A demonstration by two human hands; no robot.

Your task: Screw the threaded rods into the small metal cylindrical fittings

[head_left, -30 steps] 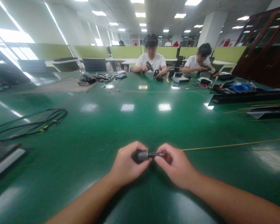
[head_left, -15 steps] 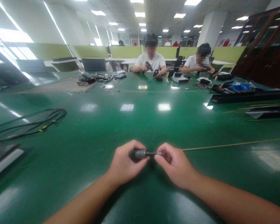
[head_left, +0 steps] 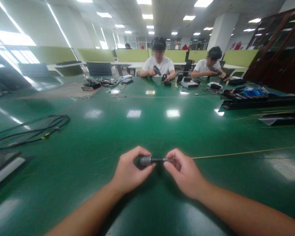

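Note:
My left hand [head_left: 131, 170] is closed round a short grey cylinder [head_left: 146, 160], thumb below and fingers above. A thin dark shaft [head_left: 158, 160] sticks out of the cylinder to the right, the whole piece lying about level over the green table. The far end of this shaft sits between the thumb and fingers of my right hand [head_left: 184, 170], where the fingertips hide part of it. From behind my right hand a thin brass-coloured rod [head_left: 236, 154] runs off to the right; whether the hand touches it, I cannot tell.
Coiled black cable [head_left: 52, 123] lies at left, above a dark flat object with a white edge [head_left: 11, 170]. At right are a long black channel [head_left: 255, 102] and more thin rods [head_left: 275, 113]. Across the green table [head_left: 113, 131], two people hold drill-like tools among small parts.
Both hands keep their grips. My left hand and the grey cylinder have shifted very slightly left, while my right hand stays almost in place. The person at the far right has moved a little.

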